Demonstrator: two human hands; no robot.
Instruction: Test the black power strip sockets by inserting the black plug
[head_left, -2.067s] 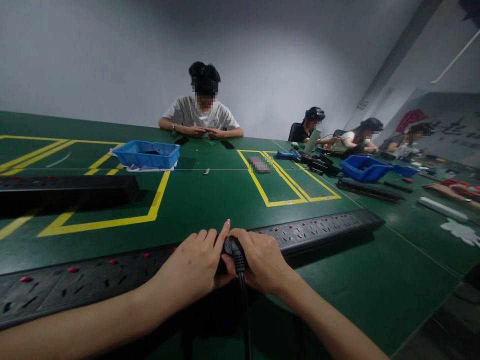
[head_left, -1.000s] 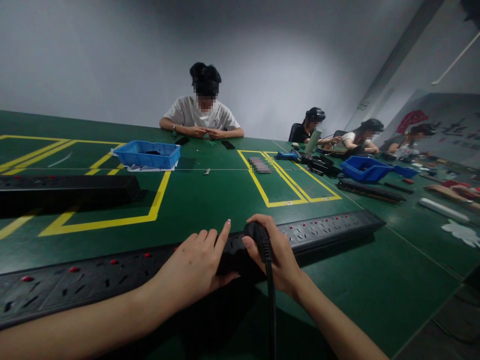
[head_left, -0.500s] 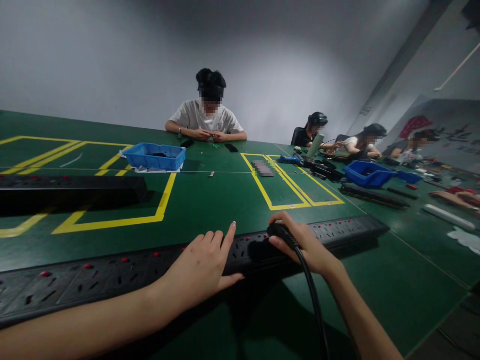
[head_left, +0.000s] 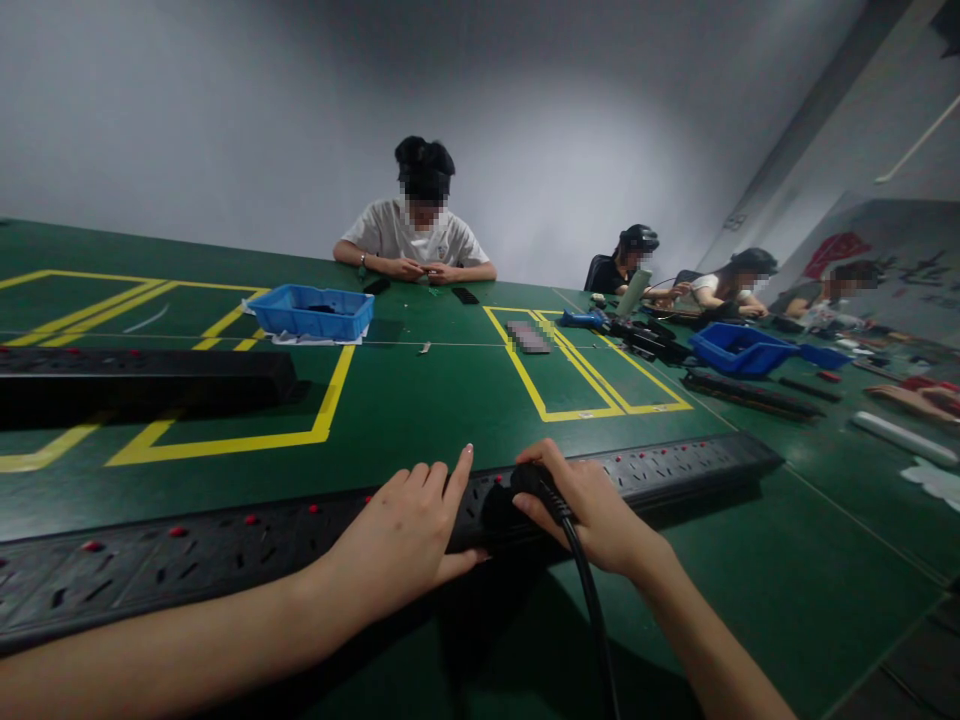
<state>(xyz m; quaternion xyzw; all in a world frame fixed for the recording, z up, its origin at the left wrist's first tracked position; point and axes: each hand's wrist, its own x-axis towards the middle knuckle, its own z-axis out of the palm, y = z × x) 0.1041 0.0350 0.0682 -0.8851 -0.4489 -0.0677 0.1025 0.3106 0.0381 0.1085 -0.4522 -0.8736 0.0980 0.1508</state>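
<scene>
A long black power strip [head_left: 277,540] with red indicator lights lies slantwise across the near part of the table. My left hand [head_left: 405,525] grips it near the middle, thumb on the near side, fingers over the top and the index finger stretched out. Just to the right, my right hand [head_left: 589,500] pinches a black plug [head_left: 534,482] between thumb and fingers. The plug is held at the strip's sockets; its pins are hidden, so I cannot tell whether they are in. From it a black cable [head_left: 592,610] hangs down past the table's near side.
Another black strip [head_left: 150,375] lies at the left on the green table [head_left: 420,400]. Beyond are a blue bin [head_left: 315,312], a phone-like slab [head_left: 529,337] and yellow tape outlines. A person [head_left: 420,235] sits opposite; several others, tools and another blue bin [head_left: 739,348] are at the right.
My right hand has moved a little left along the strip with the plug, closer to my left hand. The cable has swung left with it. My left hand stays in place.
</scene>
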